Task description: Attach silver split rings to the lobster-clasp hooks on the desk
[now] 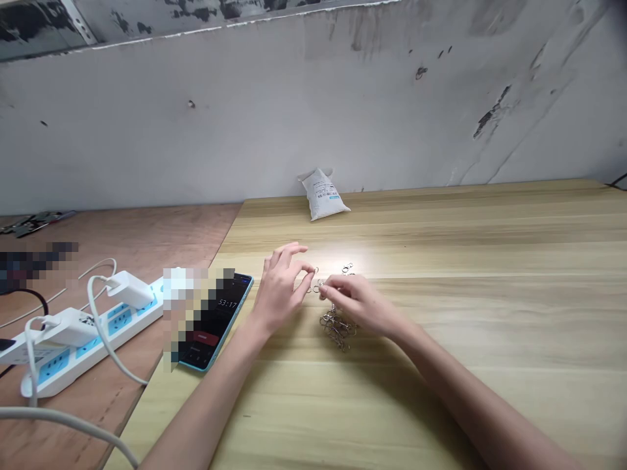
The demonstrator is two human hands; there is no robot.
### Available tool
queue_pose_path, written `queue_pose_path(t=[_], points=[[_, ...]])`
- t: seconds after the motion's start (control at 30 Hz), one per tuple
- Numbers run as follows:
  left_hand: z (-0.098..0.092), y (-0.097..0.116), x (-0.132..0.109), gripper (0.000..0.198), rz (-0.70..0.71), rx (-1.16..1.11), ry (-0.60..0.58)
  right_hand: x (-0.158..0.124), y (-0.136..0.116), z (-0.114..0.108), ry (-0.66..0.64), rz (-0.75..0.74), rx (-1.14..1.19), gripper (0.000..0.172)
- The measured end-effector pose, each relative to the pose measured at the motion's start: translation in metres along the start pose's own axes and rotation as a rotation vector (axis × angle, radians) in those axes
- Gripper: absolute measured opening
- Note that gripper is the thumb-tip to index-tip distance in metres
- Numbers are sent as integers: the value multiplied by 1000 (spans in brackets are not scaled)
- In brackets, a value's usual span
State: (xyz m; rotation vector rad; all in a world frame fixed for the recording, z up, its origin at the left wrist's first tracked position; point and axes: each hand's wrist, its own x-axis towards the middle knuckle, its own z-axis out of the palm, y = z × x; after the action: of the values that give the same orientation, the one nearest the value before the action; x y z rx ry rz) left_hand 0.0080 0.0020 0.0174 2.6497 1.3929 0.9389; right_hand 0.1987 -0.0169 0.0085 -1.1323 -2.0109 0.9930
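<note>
My left hand (281,287) is over the light wood table, thumb and index finger pinched on a small metal ring (316,269), its other fingers loosely stretched out. Close beside it on the right, my right hand (357,299) has its thumb and index finger closed on another small metal ring, mostly covered by the fingertips. A tangled pile of metal key rings (337,328) lies just below the right hand. Beyond that hand are a few more metal rings (347,268), partly hidden by it. Whether the pieces between the two hands are linked, I cannot tell.
A phone (215,326) showing a timer lies left of my left hand. Farther left, a white power strip (110,329) with chargers and cables rests on a reddish-brown board (196,225). A white printed packet (324,194) stands at the back near the wall.
</note>
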Motion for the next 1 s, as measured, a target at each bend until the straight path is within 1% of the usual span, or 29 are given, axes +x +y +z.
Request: queue_pose_path(t=[0.1,0.17,0.27,0.37,0.43,0.5,0.57,0.7,0.73,0.87,0.93,1.0], points=[[1,-12,-1,10,65,48,-165,4,17,-13,184,43,-125,32],[2,-18,-1,11,99,88,-236,6,29,-20,261,93,-264,30],[2,-18,-2,12,104,106,-267,6,39,-25,272,141,-420,23],[-2,-14,-2,10,82,1,-263,6,40,-24,255,152,-504,17],[-5,-9,-2,10,92,-140,-310,6,38,-22,261,147,-528,16],[-5,-5,-3,9,127,-263,-392,6,37,-22,279,143,-540,17],[-2,-1,-4,10,162,-304,-445,7,36,-22,302,140,-549,18],[8,4,-6,6,201,-280,-442,6,36,-21,323,110,-546,20],[10,4,-6,8,211,-276,-437,6,35,-20,323,103,-541,20],[11,2,-5,10,227,-254,-413,6,33,-18,320,75,-486,21],[9,1,-3,7,204,-257,-397,5,30,-17,273,40,-410,21],[6,1,-2,5,173,-290,-382,4,27,-17,168,7,-307,22]])
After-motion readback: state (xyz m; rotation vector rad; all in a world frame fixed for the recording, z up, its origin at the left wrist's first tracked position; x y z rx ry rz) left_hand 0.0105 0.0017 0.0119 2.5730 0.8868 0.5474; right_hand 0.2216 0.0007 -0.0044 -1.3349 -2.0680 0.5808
